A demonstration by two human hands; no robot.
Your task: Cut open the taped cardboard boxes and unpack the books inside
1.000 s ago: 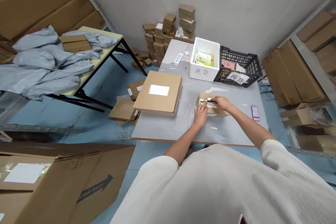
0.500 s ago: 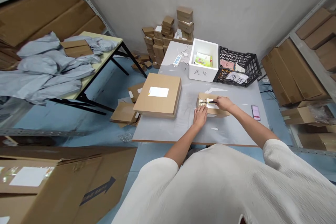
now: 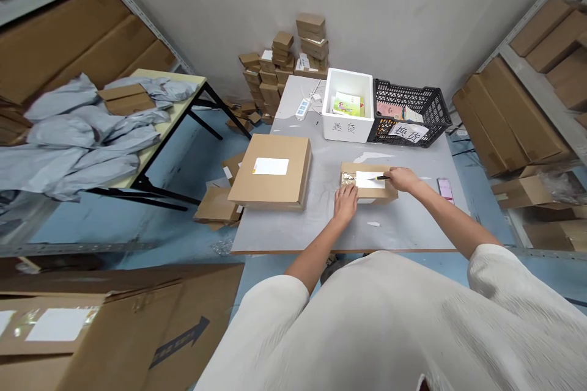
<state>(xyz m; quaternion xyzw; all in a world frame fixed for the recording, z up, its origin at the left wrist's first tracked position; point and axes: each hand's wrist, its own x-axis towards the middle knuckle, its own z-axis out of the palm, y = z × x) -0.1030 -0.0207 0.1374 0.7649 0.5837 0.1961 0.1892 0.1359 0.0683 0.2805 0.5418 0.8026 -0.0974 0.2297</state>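
A small cardboard box (image 3: 381, 191) with a white label and shiny tape on top sits on the grey table (image 3: 284, 232). My left hand (image 3: 345, 201) rests on its left front edge, fingers spread and holding nothing. A slim cutter (image 3: 381, 178) with a dark and yellow handle is gripped in my right hand (image 3: 402, 179), its blade pointing left over the white label. Whether the blade touches the box cannot be made out. Left of my hands lies a larger closed box (image 3: 271, 186) with a white label.
At the table's back stand a white foam box (image 3: 347, 129) and a black crate (image 3: 443, 116) holding booklets. A power strip (image 3: 302, 109) lies beside them, a phone (image 3: 445, 190) at the right edge. Grey bags (image 3: 64, 128) cover the left table; a big carton (image 3: 151, 324) stands lower left.
My right hand has moved to the right along the small box, taking the cutter with it. My left hand stays at the box's left front edge. The whole view has shifted slightly.
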